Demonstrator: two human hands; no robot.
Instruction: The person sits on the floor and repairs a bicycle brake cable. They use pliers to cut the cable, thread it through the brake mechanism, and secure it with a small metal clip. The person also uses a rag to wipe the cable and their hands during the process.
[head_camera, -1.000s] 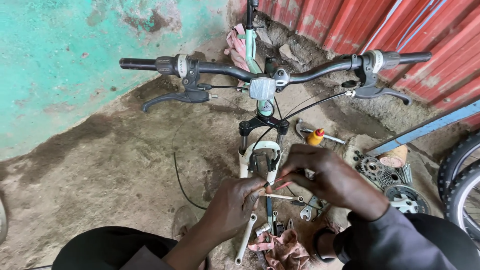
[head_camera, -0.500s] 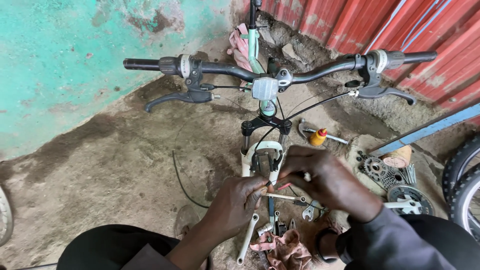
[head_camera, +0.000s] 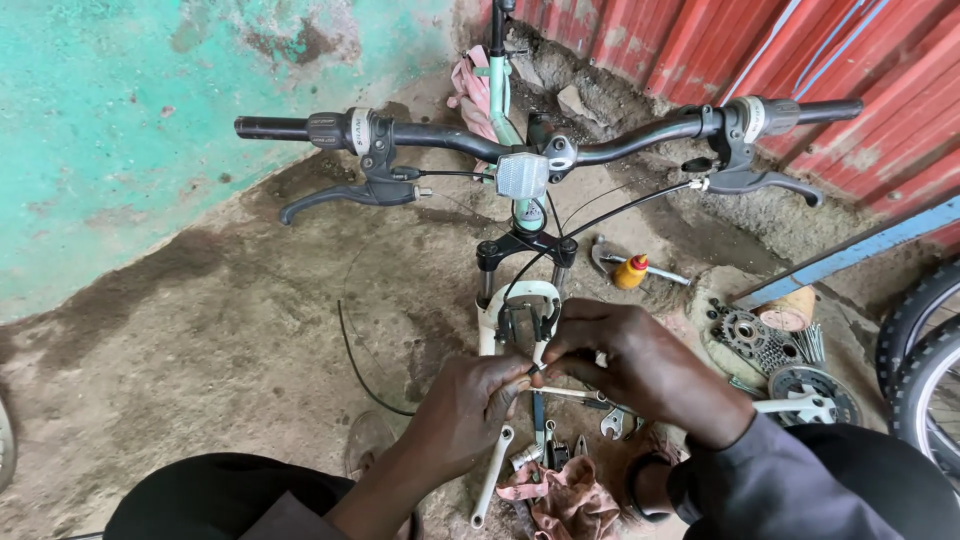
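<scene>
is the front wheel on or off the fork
Off: no wheel sits between the white fork legs; both hands work at its brake.

one handlebar (head_camera: 640, 140), two brake levers (head_camera: 345, 198), one reflector (head_camera: 522, 175), two tyres (head_camera: 925, 345), two hands (head_camera: 470, 410).

Handlebar (head_camera: 540, 150) above fork (head_camera: 528, 300); sprockets (head_camera: 752, 340) right, wrenches (head_camera: 560, 450) (perhaps pliers too) below.
</scene>
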